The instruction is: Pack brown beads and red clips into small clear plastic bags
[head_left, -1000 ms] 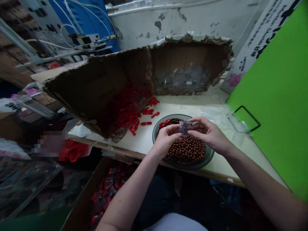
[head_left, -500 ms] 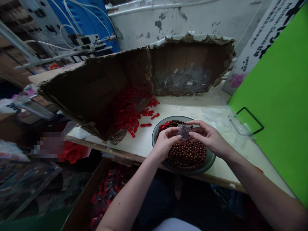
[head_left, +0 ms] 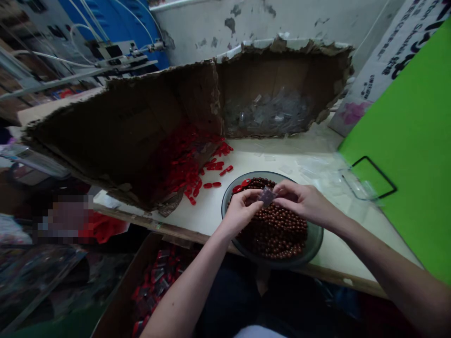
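Observation:
My left hand [head_left: 241, 212] and my right hand [head_left: 301, 202] pinch a small clear plastic bag [head_left: 267, 196] between their fingertips. The bag is held just above a heap of glossy brown round beads [head_left: 275, 232]. The beads fill a dark grey dish [head_left: 316, 241], and my fingers hide part of them. A few red pieces [head_left: 237, 188] lie at the dish's far edge. More loose red pieces [head_left: 211, 177] are scattered on the table beyond it, just left of my hands.
A torn cardboard box [head_left: 141, 126] with red pieces and clear bags [head_left: 268, 115] stands at the back of the cream table [head_left: 338, 263]. Below the table's near edge, an open carton [head_left: 155, 281] holds red packaged items. A green board [head_left: 405, 141] rises at right.
Both hands have lowered the bag slightly and tilted it flatter between their fingertips. The whole view has shifted a little as my head moved.

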Available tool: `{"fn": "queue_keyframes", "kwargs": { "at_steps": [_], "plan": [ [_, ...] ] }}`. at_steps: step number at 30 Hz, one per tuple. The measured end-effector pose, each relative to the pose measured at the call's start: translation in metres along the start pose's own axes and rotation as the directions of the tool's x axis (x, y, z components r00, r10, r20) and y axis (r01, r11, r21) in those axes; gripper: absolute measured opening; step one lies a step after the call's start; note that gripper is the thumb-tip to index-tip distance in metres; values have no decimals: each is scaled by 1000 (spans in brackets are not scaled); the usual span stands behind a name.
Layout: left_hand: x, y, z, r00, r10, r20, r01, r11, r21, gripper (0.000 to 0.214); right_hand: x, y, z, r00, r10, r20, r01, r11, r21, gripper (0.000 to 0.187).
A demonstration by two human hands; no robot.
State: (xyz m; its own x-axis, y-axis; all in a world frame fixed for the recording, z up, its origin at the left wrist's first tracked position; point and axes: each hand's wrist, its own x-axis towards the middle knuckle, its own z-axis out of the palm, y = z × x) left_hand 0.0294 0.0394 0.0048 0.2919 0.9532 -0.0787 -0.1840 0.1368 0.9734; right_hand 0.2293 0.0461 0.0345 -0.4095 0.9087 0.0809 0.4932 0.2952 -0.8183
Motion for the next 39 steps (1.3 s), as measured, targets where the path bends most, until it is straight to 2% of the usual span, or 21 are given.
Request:
{"fn": "queue_keyframes", "kwargs": {
  "at_steps": [2,5,12,16,20,23,26,29,32,35,39],
  "plan": [
    [2,-1,-3,1000,-16,10,16,1000,4,34,3,-3,-4,1000,-13,13,14,995,-98,15],
    [3,-4,-4,999,-49,17,49,997,-52,34,5,-6,-9,999,-17,36,22,989,-148,16],
    [5,-3,-5,995,-77,66,85,986,-144,33,8,-3,-19,999,2,48,0,999,-38,19],
    [6,-1,-5,991,-96,96,109,984,-143,33,12,-6,-23,988,-38,152,55,992,-115,21],
    [8,1,-6,986,-120,113,132,985,-111,31,16,-10,-26,975,-45,218,97,968,-232,11],
    [7,3,-12,987,-118,110,127,988,-86,30,16,-7,-32,971,-1,238,61,969,-241,13],
    [0,5,-26,995,-85,52,91,986,-139,30,17,3,-34,961,77,267,-17,975,-222,18],
    [-12,8,-45,998,-46,-50,32,969,-245,26,23,15,-25,957,48,287,49,946,-322,15],
    [-24,13,-61,985,4,-171,-57,950,-307,22,40,19,-4,981,-62,181,132,905,-405,14],
    [-33,17,-72,960,33,-279,-126,938,-324,23,64,19,22,983,-156,97,183,896,-405,17],
    [-40,20,-78,940,28,-340,-143,937,-318,26,94,27,50,948,-273,164,318,830,-458,18]
  ]
}}
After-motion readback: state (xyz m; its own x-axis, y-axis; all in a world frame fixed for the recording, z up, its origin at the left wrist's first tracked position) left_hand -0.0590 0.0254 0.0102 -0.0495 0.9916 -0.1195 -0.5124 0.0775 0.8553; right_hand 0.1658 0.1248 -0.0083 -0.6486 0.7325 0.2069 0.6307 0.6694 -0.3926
